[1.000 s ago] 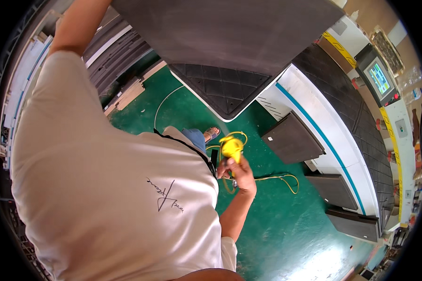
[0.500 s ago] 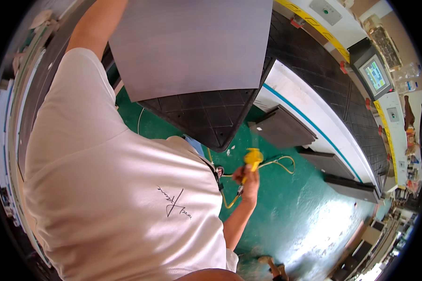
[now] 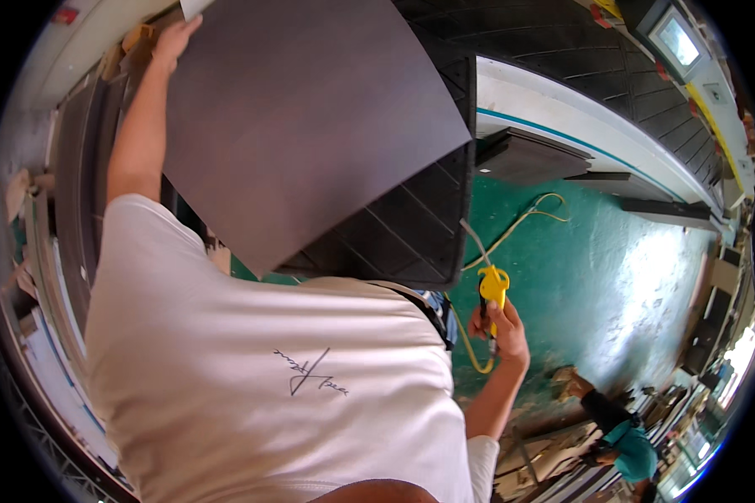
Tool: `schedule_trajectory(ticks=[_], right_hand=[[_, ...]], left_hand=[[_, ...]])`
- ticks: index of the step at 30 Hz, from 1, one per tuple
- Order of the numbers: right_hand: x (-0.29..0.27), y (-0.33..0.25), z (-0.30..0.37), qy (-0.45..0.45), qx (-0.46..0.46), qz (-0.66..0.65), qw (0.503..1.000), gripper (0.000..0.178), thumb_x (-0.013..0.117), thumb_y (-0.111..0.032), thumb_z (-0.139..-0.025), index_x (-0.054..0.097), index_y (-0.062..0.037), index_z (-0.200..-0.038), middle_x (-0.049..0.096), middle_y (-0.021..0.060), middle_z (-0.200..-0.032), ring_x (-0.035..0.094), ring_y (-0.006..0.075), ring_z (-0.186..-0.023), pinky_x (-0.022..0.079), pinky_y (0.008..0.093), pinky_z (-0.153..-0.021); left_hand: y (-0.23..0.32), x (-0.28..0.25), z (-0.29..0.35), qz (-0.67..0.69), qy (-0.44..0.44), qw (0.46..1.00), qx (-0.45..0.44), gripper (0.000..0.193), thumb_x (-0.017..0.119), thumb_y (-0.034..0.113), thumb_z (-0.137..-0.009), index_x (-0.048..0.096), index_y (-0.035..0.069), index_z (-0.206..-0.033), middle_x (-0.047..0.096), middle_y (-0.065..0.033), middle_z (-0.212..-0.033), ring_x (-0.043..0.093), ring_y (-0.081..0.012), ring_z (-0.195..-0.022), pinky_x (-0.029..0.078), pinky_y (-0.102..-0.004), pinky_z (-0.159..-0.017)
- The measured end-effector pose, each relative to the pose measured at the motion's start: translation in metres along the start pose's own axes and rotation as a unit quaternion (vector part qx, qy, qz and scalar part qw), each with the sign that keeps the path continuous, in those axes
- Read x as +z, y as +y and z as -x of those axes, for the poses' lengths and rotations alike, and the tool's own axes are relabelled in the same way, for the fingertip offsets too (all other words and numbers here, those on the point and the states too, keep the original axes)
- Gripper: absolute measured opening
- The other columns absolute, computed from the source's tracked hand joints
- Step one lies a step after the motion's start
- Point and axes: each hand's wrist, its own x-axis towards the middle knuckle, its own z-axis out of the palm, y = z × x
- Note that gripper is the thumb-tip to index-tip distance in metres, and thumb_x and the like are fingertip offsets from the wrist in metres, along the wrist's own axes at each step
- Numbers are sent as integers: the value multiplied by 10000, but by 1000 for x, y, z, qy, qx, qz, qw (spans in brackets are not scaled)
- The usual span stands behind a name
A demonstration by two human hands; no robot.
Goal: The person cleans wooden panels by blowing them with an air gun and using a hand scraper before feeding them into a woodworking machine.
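Observation:
A large flat dark-grey sheet lies on a black ribbed table wing, its near corner pointing toward my body. At the sheet's far left edge is my left hand, arm stretched out and fingers closed at the edge; part of the grip is hard to see. On the right, my right hand is wrapped round a yellow air blow gun. Its thin grey nozzle points up toward the table wing's corner, and a yellow hose hangs from the handle.
Stacked dark boards lean against the white machine base over a green floor. A screen sits at upper right. Another person in a teal top is at lower right. Stacked panels stand left.
The view has turned, so the sheet appears slanted. My left hand has come into view at the sheet's edge. My right hand still holds the blow gun, its nozzle now clearly visible.

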Motion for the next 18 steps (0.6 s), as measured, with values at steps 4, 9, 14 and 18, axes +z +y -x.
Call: schedule_trajectory(ticks=[4,9,14,18], right_hand=[[5,0,-26,143,-13,-70,987,311,506,-367,-1098,558,-62,-1072,613,44,-767,637,179,-620,457,283,-524],[19,-27,-47,98,-11,-39,994,334,500,-370,-1106,560,-53,-1192,600,45,-770,632,182,-609,440,273,-507],[48,-66,-62,68,-14,-33,997,369,495,-365,-1110,539,-53,-1303,582,43,-785,620,178,-614,423,262,-493],[74,-86,-103,69,-17,-12,997,440,490,-372,-1106,504,-85,-1440,566,46,-789,613,185,-616,418,263,-480]], left_hand=[[-75,43,19,-28,51,998,-16,610,731,497,-933,697,18,-1308,702,-135,-1301,629,-232,-1212,465,-386,-1038],[-82,104,64,52,-42,990,-125,590,730,497,-930,721,6,-1257,741,-121,-1180,682,-224,-1095,507,-362,-950],[-90,157,82,-131,-18,991,35,663,675,513,-924,646,0,-1343,694,-237,-1264,660,-379,-1174,503,-432,-1005],[-80,177,87,-200,28,976,77,683,683,498,-911,598,18,-1390,639,-227,-1336,574,-398,-1278,431,-498,-1094]])
